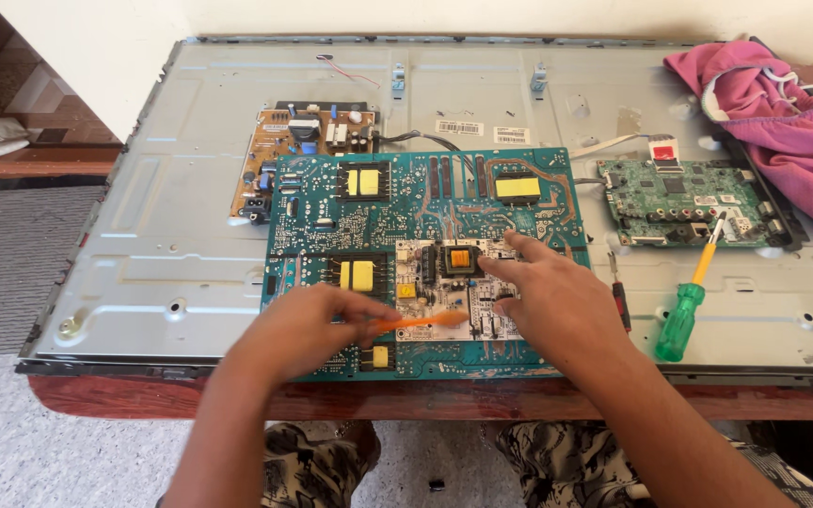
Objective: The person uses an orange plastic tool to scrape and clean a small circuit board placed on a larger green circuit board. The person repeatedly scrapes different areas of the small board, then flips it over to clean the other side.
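**Hands at work on teal circuit board, orange tool in use**

Large teal circuit board [425,254] lying flat at the near middle of a grey metal back panel [143,245], itself laid across a wooden worktop [425,400]. Yellow-topped transformers standing on the teal board; smaller white board [444,282] set on its near right part, carrying one orange-topped component [460,259].

Left hand [308,329] closed around a slim orange tool [421,321], tip pointing right and lying over the near edge of the white board. Right hand [557,301] open, empty, fingers spread and pressed down on the white board's right side, index finger stretched towards the orange-topped component. Hands near each other, not touching.

Brown power board [308,155] mounted on the panel, far left of the teal board and partly covered by it. Green main board [684,202] mounted at far right, with a white ribbon cable running to it. Screwdriver with green handle and yellow shank [684,315] lying just right of the right hand, tip towards the green board. Small dark red-handled driver [620,301] between that screwdriver and the hand. Pink garment [773,113] bunched at the far right corner of the panel.
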